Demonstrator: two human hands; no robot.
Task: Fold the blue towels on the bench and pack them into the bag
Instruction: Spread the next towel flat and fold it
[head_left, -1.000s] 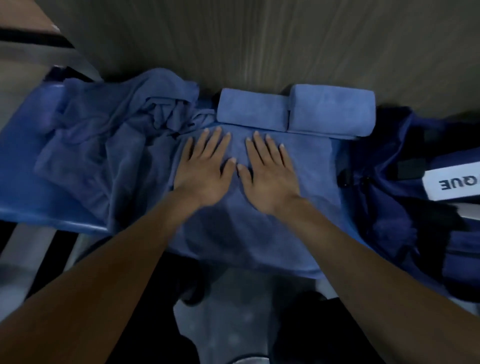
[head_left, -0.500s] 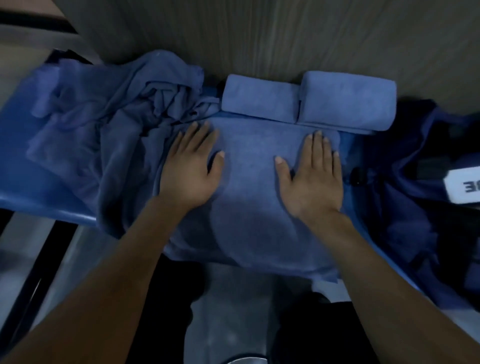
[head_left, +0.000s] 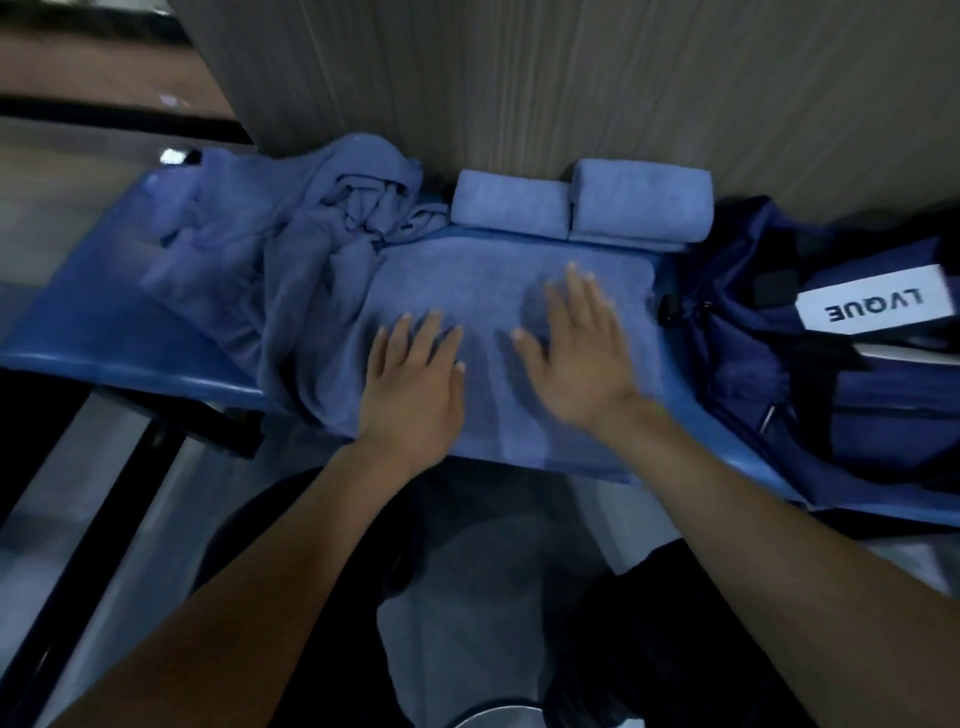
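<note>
Step in hand: smoothing a flat towel (head_left: 498, 322) before the next fold, by my read.
Flat towel: centre of the bench (head_left: 104, 332), near edge hanging over the front lip at 6 o'clock.
Left hand (head_left: 413, 384): palm down on the towel's near left part, fingers straight and a little spread, gripping nothing.
Right hand (head_left: 582, 353): palm down toward the 3 o'clock side of the towel, fingers extended, gripping nothing; outline blurred.
Folded towels (head_left: 576, 208): two neat bundles side by side at 12 o'clock, against the wall, just beyond the flat towel's far edge.
Unfolded pile (head_left: 291, 244): crumpled heap at 9 to 10 o'clock, overlapping the flat towel's left edge.
Bag (head_left: 810, 364): dark blue, at 3 o'clock on the bench end; white label reading LVQUE upside down. Whether its mouth is open I cannot tell.
Doing it well: sweep from the middle outward with flat palms; free the left edge from the heap first, or the fold will drag loose cloth along. Square the corners before lifting.
Watch: the overhanging front edge may slide off.
Progress: two folded, one in hand, several left, none seen packed.
</note>
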